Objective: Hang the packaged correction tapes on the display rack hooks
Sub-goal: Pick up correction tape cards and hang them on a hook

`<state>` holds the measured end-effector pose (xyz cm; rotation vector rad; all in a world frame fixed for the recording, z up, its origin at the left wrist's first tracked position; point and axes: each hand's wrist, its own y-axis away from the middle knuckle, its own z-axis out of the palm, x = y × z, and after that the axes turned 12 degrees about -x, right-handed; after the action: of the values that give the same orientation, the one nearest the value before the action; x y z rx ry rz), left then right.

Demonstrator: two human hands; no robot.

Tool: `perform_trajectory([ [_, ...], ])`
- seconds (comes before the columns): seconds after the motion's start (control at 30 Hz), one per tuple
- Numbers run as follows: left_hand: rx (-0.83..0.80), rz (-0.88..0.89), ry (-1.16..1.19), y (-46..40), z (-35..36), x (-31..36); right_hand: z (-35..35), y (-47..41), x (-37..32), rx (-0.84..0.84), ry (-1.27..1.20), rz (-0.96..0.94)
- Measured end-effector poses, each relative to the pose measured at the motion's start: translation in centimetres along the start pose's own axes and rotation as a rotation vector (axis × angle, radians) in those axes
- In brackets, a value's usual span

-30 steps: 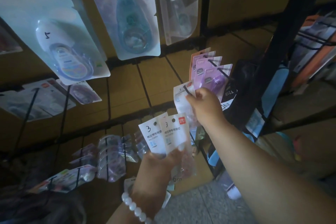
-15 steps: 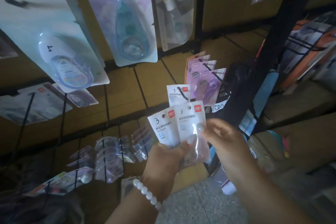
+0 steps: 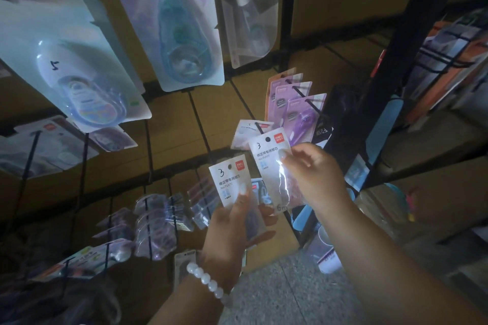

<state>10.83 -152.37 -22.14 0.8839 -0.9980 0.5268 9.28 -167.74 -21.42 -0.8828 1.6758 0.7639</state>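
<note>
The right hand [image 3: 314, 177] pinches one pack [image 3: 272, 163] by its right edge, lifted just below a pack already on a hook [image 3: 247, 133], with purple packs [image 3: 298, 111] crowding close above right. The left hand [image 3: 232, 224], a bead bracelet [image 3: 206, 280] at the wrist, grips another pack [image 3: 231, 182] upright from below, perhaps with more behind it; blur hides that. Open board lies to the left of the hook; a black post [image 3: 390, 66] stands near on the right.

Glossy clear plastic packets [image 3: 274, 166], black metal hooks [image 3: 307, 99], speckled stone floor [image 3: 285, 287].
</note>
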Motion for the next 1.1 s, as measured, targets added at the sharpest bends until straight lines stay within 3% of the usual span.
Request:
perform_trajectory([
  [0.4,0.019,-0.016,0.016,0.1,-0.4,0.3,1.5,-1.5,-1.1,0.048,0.071,0.020],
  [0.73,-0.012,-0.026,0.176,-0.3,0.0,0.5,2.9,-6.8,-1.0,-0.009,0.168,0.010],
  [0.9,-0.045,0.039,0.105,-0.4,0.3,0.7,2.7,-7.5,-1.0,-0.025,0.276,0.000],
  [1.03,-0.060,0.091,-0.024,-0.4,0.3,0.4,1.1,-3.4,-0.7,0.076,0.140,0.061],
  [1.1,-0.087,0.104,-0.089,-0.5,0.4,0.3,0.5,-0.4,-0.6,0.046,0.015,0.016],
])
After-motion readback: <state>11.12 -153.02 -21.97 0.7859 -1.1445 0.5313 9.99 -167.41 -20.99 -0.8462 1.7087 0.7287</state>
